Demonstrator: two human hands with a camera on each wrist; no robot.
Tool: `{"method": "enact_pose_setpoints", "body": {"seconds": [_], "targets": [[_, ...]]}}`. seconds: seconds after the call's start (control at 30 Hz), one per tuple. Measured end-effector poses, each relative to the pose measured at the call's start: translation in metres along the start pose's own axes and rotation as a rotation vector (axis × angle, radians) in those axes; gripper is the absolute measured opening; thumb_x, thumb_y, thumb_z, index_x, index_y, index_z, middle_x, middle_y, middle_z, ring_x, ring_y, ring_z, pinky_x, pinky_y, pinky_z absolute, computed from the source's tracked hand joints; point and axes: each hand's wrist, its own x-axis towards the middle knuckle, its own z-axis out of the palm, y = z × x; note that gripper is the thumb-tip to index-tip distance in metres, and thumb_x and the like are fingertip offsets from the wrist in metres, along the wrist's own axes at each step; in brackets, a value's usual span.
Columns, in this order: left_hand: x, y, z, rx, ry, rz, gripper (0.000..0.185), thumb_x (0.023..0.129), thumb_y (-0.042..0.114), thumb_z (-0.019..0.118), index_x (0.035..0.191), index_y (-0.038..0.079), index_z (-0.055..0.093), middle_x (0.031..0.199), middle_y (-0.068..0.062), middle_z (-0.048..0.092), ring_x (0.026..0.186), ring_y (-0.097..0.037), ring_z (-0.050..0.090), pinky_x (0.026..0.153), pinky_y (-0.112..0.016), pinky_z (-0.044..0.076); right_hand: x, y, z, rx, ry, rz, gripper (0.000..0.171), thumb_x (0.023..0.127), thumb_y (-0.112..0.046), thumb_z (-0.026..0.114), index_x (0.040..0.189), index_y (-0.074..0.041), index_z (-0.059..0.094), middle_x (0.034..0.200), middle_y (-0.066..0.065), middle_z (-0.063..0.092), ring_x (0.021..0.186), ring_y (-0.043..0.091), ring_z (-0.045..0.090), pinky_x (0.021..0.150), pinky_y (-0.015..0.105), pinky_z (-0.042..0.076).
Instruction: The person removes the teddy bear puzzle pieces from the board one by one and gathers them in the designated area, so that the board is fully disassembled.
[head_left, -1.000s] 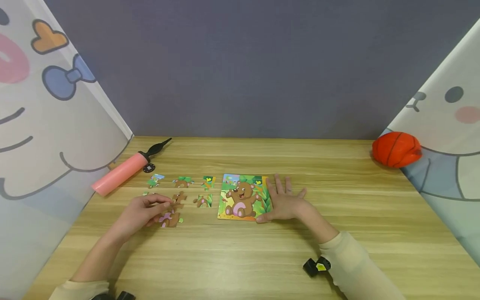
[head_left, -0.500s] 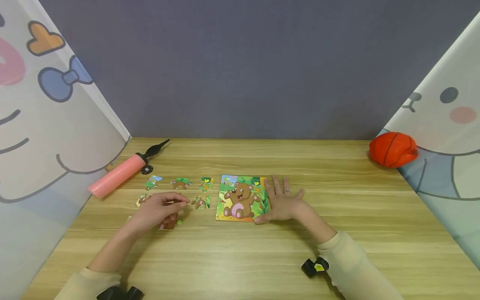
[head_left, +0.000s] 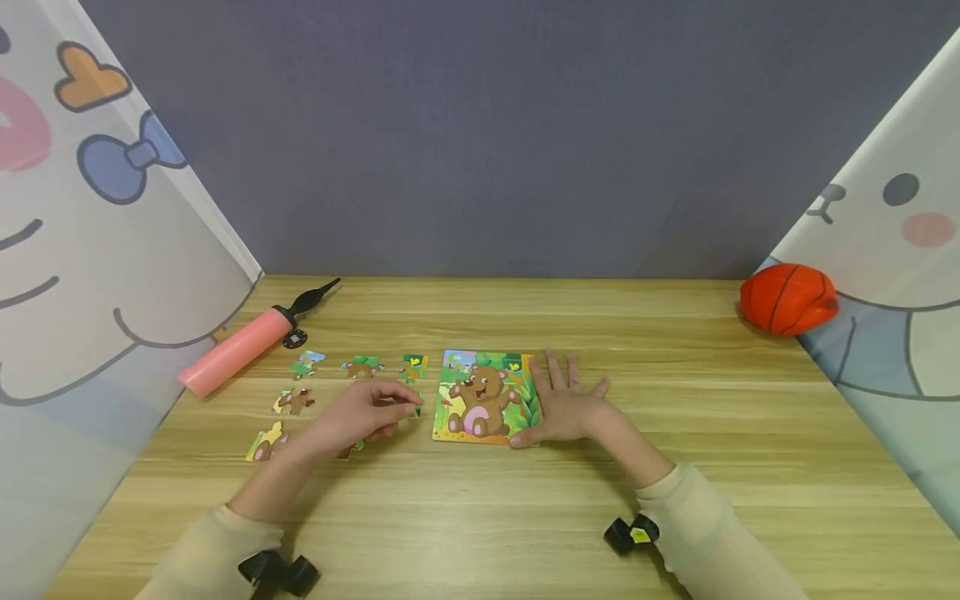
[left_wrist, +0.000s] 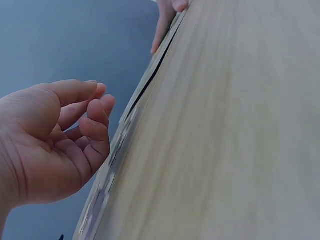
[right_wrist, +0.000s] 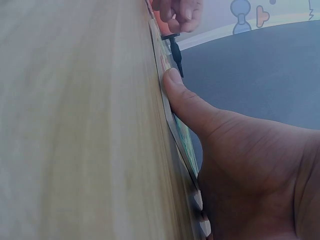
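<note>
My left hand [head_left: 367, 412] hovers over the loose jigsaw pieces, its fingers loosely curled with thumb and forefinger close together. In the left wrist view nothing shows between the fingers of the left hand [left_wrist: 60, 135]. Its fingertips are nearest a mostly hidden green piece [head_left: 420, 407]. It also hides some of the pieces in the middle. My right hand [head_left: 568, 410] lies spread on the right edge of the bear picture board [head_left: 480, 400]; in the right wrist view the thumb of the right hand [right_wrist: 245, 160] rests along that board's edge.
Other jigsaw pieces lie left of the board: a blue-green piece [head_left: 307, 364], a brown-green piece [head_left: 363, 367], a bird piece [head_left: 414, 365], a bear piece [head_left: 294, 401] and a yellow piece [head_left: 266, 442]. A pink hand pump [head_left: 236, 350], a black disc [head_left: 295, 338] and a red ball [head_left: 787, 300] stand farther out.
My left hand has moved right across the pieces, uncovering the ones at the left and covering those in the middle. The right hand has stayed on the board.
</note>
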Motion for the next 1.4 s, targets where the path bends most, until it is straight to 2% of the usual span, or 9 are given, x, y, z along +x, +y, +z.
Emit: {"method": "enact_pose_setpoints", "body": {"seconds": [0.17,0.33,0.53,0.83,1.17,1.4], "targets": [[0.01,0.008,0.012,-0.001,-0.029,0.007,0.021,0.098,0.028,0.069,0.113,0.014,0.075,0.072,-0.007,0.059,0.053,-0.015,0.044,0.047,-0.024,0.035,0.001,0.0,0.001,-0.005,0.0,-0.002,0.136,0.071,-0.08,0.07,0.163,-0.011,-0.004,0.164,0.019,-0.021,0.145,0.049,-0.022,0.091,0.089,-0.009],[0.018,0.013,0.021,0.003,-0.062,0.025,0.02,0.098,0.025,0.069,0.113,0.014,0.075,0.09,-0.007,0.065,0.052,-0.014,0.043,0.047,-0.024,0.035,0.0,-0.002,0.001,-0.008,-0.002,-0.003,0.136,0.071,-0.08,0.07,0.163,-0.011,-0.004,0.164,0.02,-0.021,0.145,0.049,-0.022,0.09,0.089,-0.009],[0.028,0.018,0.029,-0.023,-0.118,0.054,0.021,0.099,0.023,0.068,0.115,0.01,0.073,0.103,-0.01,0.066,0.055,-0.014,0.046,0.049,-0.024,0.037,-0.001,0.0,0.002,-0.01,-0.005,0.004,0.136,0.071,-0.081,0.07,0.163,-0.012,-0.004,0.164,0.019,-0.021,0.145,0.049,-0.022,0.09,0.089,-0.009],[0.038,0.024,0.041,0.004,-0.138,0.098,0.017,0.099,0.021,0.068,0.113,0.015,0.075,0.102,-0.005,0.068,0.054,-0.014,0.048,0.05,-0.024,0.041,0.0,0.001,0.001,0.005,0.003,-0.006,0.136,0.071,-0.081,0.07,0.163,-0.011,-0.004,0.164,0.02,-0.021,0.145,0.049,-0.022,0.091,0.088,-0.01],[0.047,0.032,0.052,-0.043,-0.146,0.112,0.017,0.097,0.015,0.068,0.112,0.008,0.075,0.094,-0.01,0.068,0.055,-0.015,0.049,0.05,-0.024,0.043,0.0,0.002,0.0,0.01,0.007,-0.016,0.137,0.071,-0.082,0.069,0.163,-0.011,-0.004,0.164,0.02,-0.021,0.145,0.05,-0.023,0.092,0.088,-0.011],[0.055,0.032,0.066,-0.064,-0.174,0.136,0.015,0.098,0.016,0.069,0.11,0.01,0.075,0.086,-0.011,0.069,0.062,-0.015,0.058,0.052,-0.024,0.047,0.0,0.002,0.002,-0.03,0.025,-0.016,0.136,0.071,-0.086,0.063,0.163,-0.011,-0.003,0.164,0.022,-0.018,0.145,0.051,-0.019,0.093,0.088,-0.009]]}}
